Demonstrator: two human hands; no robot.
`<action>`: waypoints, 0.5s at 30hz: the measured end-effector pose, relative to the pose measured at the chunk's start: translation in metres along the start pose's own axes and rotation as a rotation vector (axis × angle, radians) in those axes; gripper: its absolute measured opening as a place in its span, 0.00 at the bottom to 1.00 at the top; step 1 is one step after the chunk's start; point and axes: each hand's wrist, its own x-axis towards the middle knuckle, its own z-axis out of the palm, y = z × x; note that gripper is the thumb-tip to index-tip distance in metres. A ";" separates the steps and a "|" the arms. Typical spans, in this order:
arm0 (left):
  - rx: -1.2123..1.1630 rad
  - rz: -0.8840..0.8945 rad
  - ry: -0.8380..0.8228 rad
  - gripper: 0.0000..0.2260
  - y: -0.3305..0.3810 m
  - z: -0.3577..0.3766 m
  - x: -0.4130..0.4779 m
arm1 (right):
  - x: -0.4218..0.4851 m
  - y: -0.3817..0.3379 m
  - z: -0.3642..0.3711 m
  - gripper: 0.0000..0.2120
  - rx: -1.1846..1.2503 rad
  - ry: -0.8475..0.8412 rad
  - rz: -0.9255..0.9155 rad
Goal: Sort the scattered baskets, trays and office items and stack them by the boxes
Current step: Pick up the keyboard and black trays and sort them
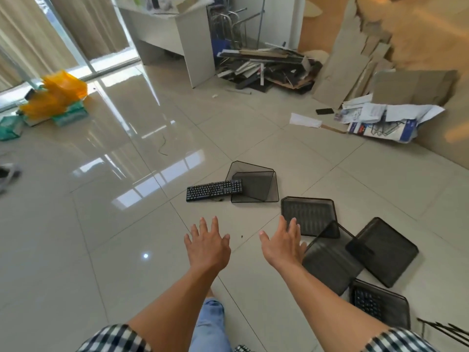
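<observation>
Head view: left hand (206,246) and right hand (284,246) hover spread, empty; next, I judge, reach for the mesh tray (311,215).

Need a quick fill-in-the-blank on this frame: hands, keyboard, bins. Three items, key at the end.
1. The left hand and right hand have their fingers spread and hold ____.
2. The keyboard lying on the tiled floor is ____ in colour.
3. The stacked plastic bins at the far left are ____ in colour.
Missing words: nothing; black; yellow.
</observation>
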 end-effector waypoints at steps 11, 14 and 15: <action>0.149 0.224 -0.062 0.29 -0.041 -0.094 0.212 | 0.122 -0.151 0.034 0.38 0.156 0.088 0.203; 0.170 0.285 -0.080 0.29 -0.036 -0.112 0.259 | 0.146 -0.176 0.034 0.38 0.183 0.116 0.246; 0.177 0.319 -0.084 0.29 -0.030 -0.115 0.274 | 0.157 -0.182 0.034 0.38 0.190 0.130 0.264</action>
